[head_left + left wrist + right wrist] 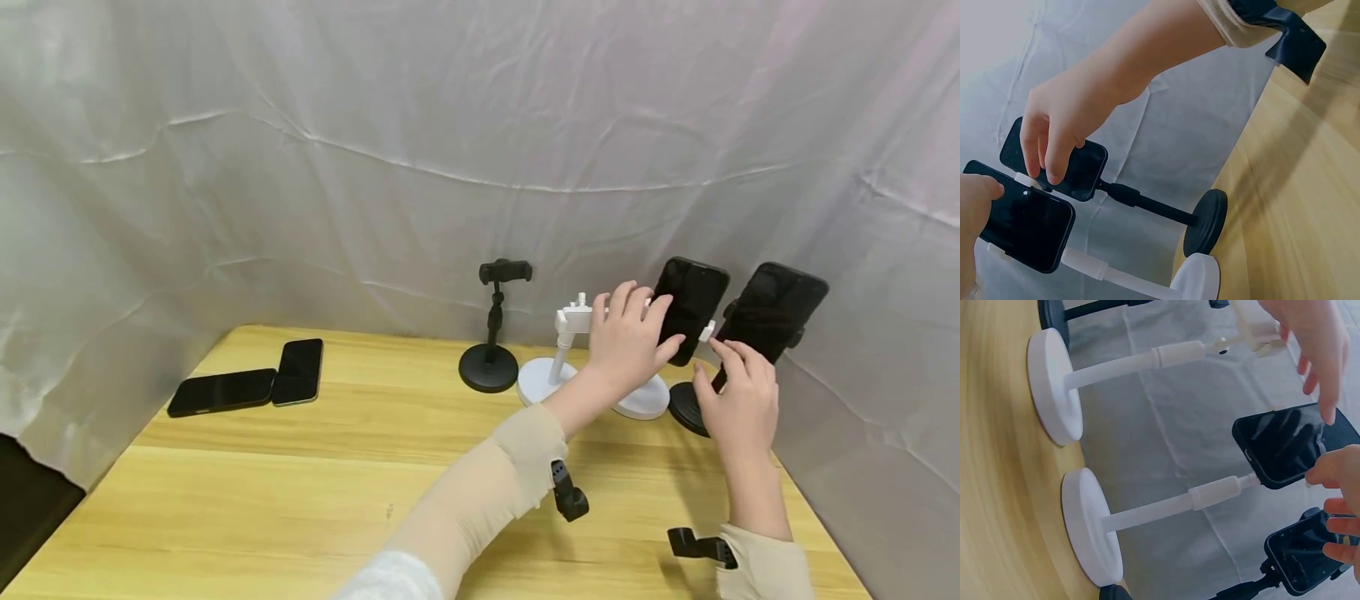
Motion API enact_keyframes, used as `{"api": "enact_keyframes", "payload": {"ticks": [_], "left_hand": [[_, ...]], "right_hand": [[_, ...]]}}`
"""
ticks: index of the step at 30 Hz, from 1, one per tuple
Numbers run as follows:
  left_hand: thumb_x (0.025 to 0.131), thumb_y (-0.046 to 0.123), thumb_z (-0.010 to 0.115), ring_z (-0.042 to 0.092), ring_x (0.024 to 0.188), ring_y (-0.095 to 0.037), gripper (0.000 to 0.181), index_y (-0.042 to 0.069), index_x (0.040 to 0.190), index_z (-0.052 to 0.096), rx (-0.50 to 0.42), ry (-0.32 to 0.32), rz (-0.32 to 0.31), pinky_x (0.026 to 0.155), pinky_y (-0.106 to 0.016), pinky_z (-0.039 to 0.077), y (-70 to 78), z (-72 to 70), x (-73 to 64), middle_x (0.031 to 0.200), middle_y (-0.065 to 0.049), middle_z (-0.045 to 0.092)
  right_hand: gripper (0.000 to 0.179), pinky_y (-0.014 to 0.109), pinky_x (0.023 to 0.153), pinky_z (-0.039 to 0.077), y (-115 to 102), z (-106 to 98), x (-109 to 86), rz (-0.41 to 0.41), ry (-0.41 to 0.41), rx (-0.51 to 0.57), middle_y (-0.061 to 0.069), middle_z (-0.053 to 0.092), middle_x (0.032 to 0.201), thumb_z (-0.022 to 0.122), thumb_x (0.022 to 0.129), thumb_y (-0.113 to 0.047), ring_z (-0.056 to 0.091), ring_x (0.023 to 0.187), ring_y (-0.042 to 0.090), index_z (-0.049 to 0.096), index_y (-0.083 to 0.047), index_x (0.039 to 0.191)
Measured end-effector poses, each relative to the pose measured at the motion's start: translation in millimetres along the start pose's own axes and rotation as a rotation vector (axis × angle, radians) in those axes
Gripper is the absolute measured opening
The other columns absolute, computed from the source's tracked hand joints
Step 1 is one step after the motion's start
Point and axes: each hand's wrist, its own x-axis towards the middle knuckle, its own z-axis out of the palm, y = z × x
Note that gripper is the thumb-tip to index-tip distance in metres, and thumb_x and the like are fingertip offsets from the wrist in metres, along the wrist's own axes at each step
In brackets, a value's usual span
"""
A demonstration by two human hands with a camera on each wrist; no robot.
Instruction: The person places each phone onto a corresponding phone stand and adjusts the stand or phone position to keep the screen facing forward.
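A black smartphone (pixel 692 308) sits tilted in the clamp of a white phone stand (pixel 643 400). My left hand (pixel 626 337) is at the phone's left edge, fingers loosely spread and thumb over its lower front. On the phone's other side, my right hand (pixel 738 404) has its index fingertip right at the white clamp end (pixel 707 332); thumb and index stand apart in the head view. Close behind that hand, another smartphone (pixel 776 308) rests in a black stand (pixel 686 408). The right wrist view shows the phone (pixel 1285 447) between both hands.
A second white stand (pixel 536 379) stands left of the hands, partly behind the left arm. Further left is a black stand (pixel 487 368) with a bare holder. Two smartphones, one sideways (pixel 222 392) and one upright (pixel 298 371), lie on the wooden table (pixel 300 500). Grey cloth (pixel 412 217) hangs behind.
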Motion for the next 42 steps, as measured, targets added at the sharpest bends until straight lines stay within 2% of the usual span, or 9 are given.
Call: {"api": "enact_keyframes", "payload": {"ticks": [7,14,19,23,27,32,37,42], "left_hand": [[0.091,0.056,0.057,0.045,0.127,-0.016,0.034,0.034,0.116,0.067,-0.066,0.066,-0.014,0.102,-0.038,0.035,-9.6,-8.6,-12.8,0.126,0.008,0.06],[0.086,0.05,0.067,0.05,0.12,-0.016,0.026,0.034,0.106,0.072,-0.11,0.135,-0.041,0.101,-0.036,0.038,-20.0,-16.0,-28.7,0.119,0.008,0.063],[0.085,0.046,0.069,0.05,0.12,-0.016,0.025,0.032,0.106,0.072,-0.132,0.116,-0.043,0.101,-0.036,0.038,-27.8,-22.7,-39.6,0.119,0.008,0.063],[0.086,0.041,0.07,0.049,0.121,-0.017,0.024,0.03,0.107,0.072,-0.197,0.104,-0.048,0.105,-0.037,0.038,-34.0,-29.5,-47.5,0.12,0.006,0.062],[0.084,0.033,0.074,0.051,0.119,-0.018,0.023,0.026,0.106,0.073,-0.298,0.131,-0.052,0.1,-0.034,0.043,-40.0,-35.8,-57.4,0.119,0.003,0.063],[0.082,0.028,0.077,0.052,0.117,-0.02,0.022,0.023,0.103,0.074,-0.363,0.156,-0.07,0.095,-0.033,0.045,-46.5,-40.1,-71.7,0.117,0.002,0.064],[0.083,0.03,0.076,0.051,0.119,-0.019,0.023,0.023,0.105,0.073,-0.376,0.115,-0.129,0.099,-0.036,0.043,-54.0,-42.2,-81.4,0.119,0.002,0.064],[0.083,0.03,0.076,0.05,0.118,-0.019,0.024,0.024,0.106,0.072,-0.382,0.069,-0.199,0.098,-0.038,0.044,-67.4,-45.8,-92.1,0.118,0.002,0.063]], "right_hand": [[0.036,0.062,0.098,0.037,-6.5,-6.0,3.1,0.033,0.032,0.048,0.028,0.06,0.118,0.072,0.082,-0.001,0.049,0.115,0.048,0.066,0.005,0.116],[0.036,0.057,0.104,0.036,-14.1,-7.3,5.3,0.089,0.017,0.066,0.026,0.06,0.121,0.072,0.084,-0.005,0.049,0.117,0.045,0.065,0.003,0.119],[0.038,0.056,0.105,0.036,-19.2,-8.4,5.4,0.131,0.008,0.083,0.024,0.059,0.122,0.072,0.085,-0.006,0.048,0.119,0.043,0.065,0.002,0.121],[0.037,0.058,0.103,0.037,-23.4,-8.2,6.5,0.128,0.034,0.107,0.025,0.059,0.121,0.072,0.085,-0.005,0.049,0.117,0.043,0.065,0.002,0.12],[0.036,0.058,0.101,0.038,-30.1,-5.4,6.9,0.145,0.05,0.131,0.024,0.06,0.121,0.073,0.084,-0.005,0.049,0.116,0.042,0.066,0.002,0.119],[0.035,0.059,0.098,0.039,-39.1,0.0,7.8,0.161,0.061,0.166,0.024,0.06,0.121,0.073,0.084,-0.005,0.049,0.116,0.042,0.067,0.001,0.118],[0.036,0.06,0.098,0.039,-45.0,4.9,9.6,0.174,0.065,0.182,0.023,0.06,0.123,0.074,0.084,-0.005,0.049,0.118,0.041,0.067,0.0,0.119],[0.037,0.059,0.1,0.039,-52.5,16.0,8.9,0.152,0.069,0.214,0.024,0.061,0.121,0.076,0.081,-0.002,0.05,0.118,0.042,0.067,0.001,0.117]]}}
